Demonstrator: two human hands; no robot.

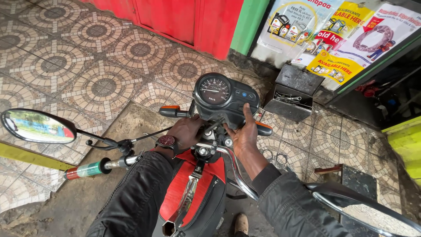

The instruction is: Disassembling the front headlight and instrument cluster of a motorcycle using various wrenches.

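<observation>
Two hands work on a red motorbike (193, 188) on the tiled floor (87, 66). The right hand (244, 134) lies open, fingers flat against the round speed dial (221, 94). The left hand (186, 131) curls beneath it; its grip is hidden.

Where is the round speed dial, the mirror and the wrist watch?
speed dial (214, 90), head view, middle of the round dial face.
mirror (37, 127), head view, middle of the glass on the left mirror.
wrist watch (166, 141), head view, dark red watch face on the left wrist.
</observation>
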